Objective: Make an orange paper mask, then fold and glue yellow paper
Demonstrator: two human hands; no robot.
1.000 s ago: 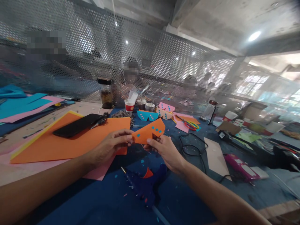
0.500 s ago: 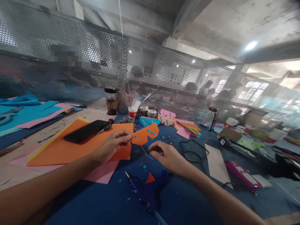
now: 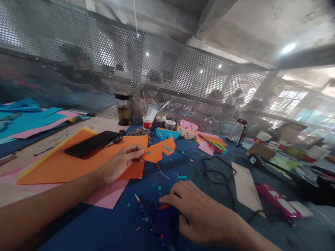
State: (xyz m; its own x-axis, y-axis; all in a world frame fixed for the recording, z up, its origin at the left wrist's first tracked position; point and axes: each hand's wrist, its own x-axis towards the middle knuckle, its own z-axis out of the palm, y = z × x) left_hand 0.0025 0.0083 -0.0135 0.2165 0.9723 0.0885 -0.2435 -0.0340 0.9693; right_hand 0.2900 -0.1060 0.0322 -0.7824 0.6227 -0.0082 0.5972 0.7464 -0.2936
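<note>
My left hand (image 3: 120, 164) pinches the left end of an orange paper cut-out (image 3: 159, 151) with small blue squares on it, held just above the blue table. My right hand (image 3: 199, 213) lies low at the front with its fingers curled over the dark blue glue gun (image 3: 159, 218); the gun's nozzle points up-left and its orange trigger shows under my fingertips.
A large orange sheet (image 3: 65, 162) with a black phone (image 3: 90, 143) on it lies left, over pink paper. Finished cut-outs (image 3: 167, 133), small cups (image 3: 148, 122), a jar (image 3: 123, 108), scissors (image 3: 214, 146) and a black cable (image 3: 218, 172) lie behind. People sit beyond the mesh screen.
My right hand let go of the orange cut-out and came down toward me onto the glue gun. My left hand keeps the cut-out, slightly lowered.
</note>
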